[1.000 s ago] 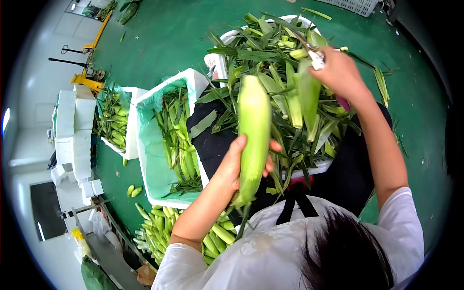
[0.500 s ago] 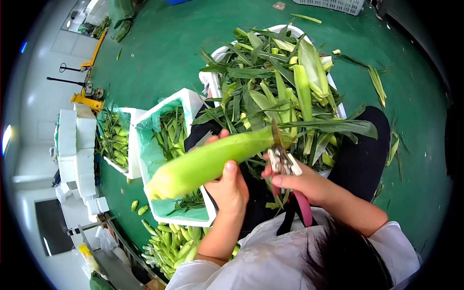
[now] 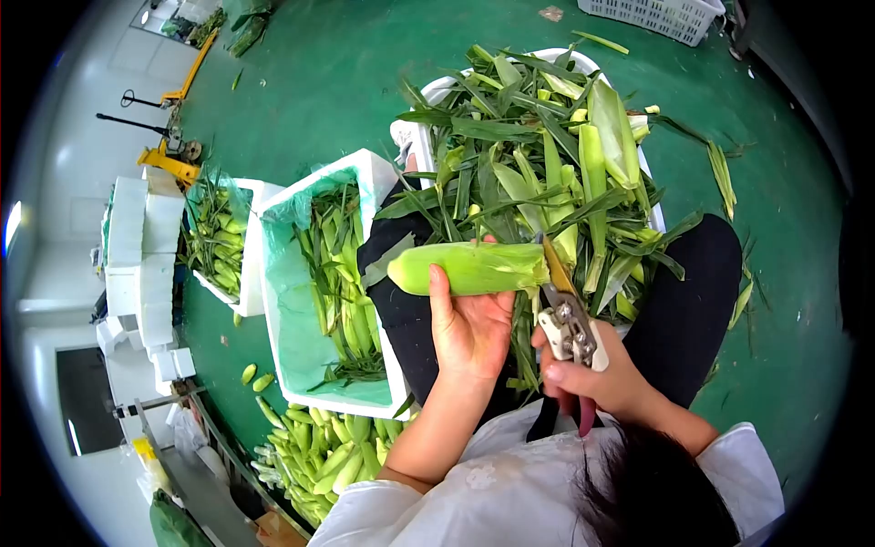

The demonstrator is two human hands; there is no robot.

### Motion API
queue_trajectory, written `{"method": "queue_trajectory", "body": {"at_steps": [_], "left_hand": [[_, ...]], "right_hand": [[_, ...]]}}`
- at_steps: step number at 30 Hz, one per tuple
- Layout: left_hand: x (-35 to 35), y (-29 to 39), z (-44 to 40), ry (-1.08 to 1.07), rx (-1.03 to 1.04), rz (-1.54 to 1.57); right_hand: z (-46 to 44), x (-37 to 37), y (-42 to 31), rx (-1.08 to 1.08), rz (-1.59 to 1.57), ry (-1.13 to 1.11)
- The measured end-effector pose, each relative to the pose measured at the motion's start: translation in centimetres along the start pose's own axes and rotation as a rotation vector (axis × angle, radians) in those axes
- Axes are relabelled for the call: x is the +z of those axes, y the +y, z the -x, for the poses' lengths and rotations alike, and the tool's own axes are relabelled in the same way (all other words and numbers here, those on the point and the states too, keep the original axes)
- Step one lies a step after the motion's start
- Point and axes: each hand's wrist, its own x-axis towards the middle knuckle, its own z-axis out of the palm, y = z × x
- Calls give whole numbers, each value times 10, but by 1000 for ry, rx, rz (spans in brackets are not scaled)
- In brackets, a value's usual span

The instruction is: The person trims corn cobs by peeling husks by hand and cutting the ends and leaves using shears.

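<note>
A pale green corn ear (image 3: 469, 268) lies sideways in my left hand (image 3: 471, 328), its rounded end to the left and a cut, ragged end to the right. My left thumb presses on its near side and the other fingers pass behind it. My right hand (image 3: 597, 369) is closed on pruning shears (image 3: 570, 330) with metal jaws and dark pink handles. The blades touch or nearly touch the ear's right end. Just beyond, a white basket (image 3: 658, 217) is heaped with husks and leaves (image 3: 510, 173).
On the left stands a white foam box (image 3: 273, 301) with a green liner, holding unhusked corn. Another foam box (image 3: 255, 273) sits farther left. A corn pile (image 3: 328, 456) lies below them. A yellow pallet jack (image 3: 169, 164) and a grey crate (image 3: 661, 16) are farther off.
The corn ear has levelled out and moved right and away from me. The long leaf and stalk at its right end are off it. Both hands still hold their things.
</note>
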Motion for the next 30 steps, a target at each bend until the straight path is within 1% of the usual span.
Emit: {"method": "queue_trajectory", "body": {"at_steps": [1, 3, 4, 6, 7, 8, 10, 11, 13, 14, 15, 17, 18, 19, 21, 22, 23, 26, 27, 29, 30], "left_hand": [[2, 0, 1, 1, 79, -43], [7, 2, 1, -7, 227, -139], [4, 4, -1, -10, 317, -193], [1, 10, -1, -48, 397, -269], [1, 11, 1, -62, 414, -296], [2, 7, 5, -60, 463, -317], [-6, 4, 13, -55, 395, -350], [-9, 4, 16, -52, 368, -369], [-4, 5, 19, -22, 325, -343], [-3, 8, 18, 9, 323, -311], [-3, 9, 17, 44, 318, -278], [-6, 12, 14, 38, 250, -165], [-8, 16, 11, 30, 217, -110], [-8, 20, 8, 15, 185, -55], [-8, 22, 7, -5, 115, 2], [-7, 21, 6, -19, 61, 15], [-5, 19, 6, -32, 2, 26], [-4, 13, 7, -6, -129, -153], [-5, 13, 8, 2, -172, -216], [-2, 15, 10, 13, -218, -259], [-1, 17, 10, 6, -235, -303]], "right_hand": [[-6, -2, 14, -136, -50, -105], [-7, -6, 16, -134, 46, -116], [-8, -8, 20, -98, 94, -99], [-8, -11, 30, -16, 189, -59], [-11, -10, 30, -27, 259, -48], [-15, -8, 28, -98, 309, -37], [-25, -4, 23, -227, 354, 27], [-33, -5, 22, -356, 410, 86], [-41, -11, 16, -343, 533, 55], [-45, -11, 23, -331, 454, 111], [-41, -10, 15, -274, 493, 121], [-33, -12, 13, -186, 359, 83], [-27, -11, 15, -182, 230, 78], [-15, -10, 2, -40, 78, 94], [-16, -4, 7, -238, -194, 147], [-13, -3, 1, -221, -88, 194], [-13, 0, -2, -291, 44, 200], [-19, 5, -13, -455, 257, 203], [-20, 1, -22, -445, 343, 165], [-23, -8, -37, -487, 623, 38], [-25, -12, -40, -579, 792, 27]]}}
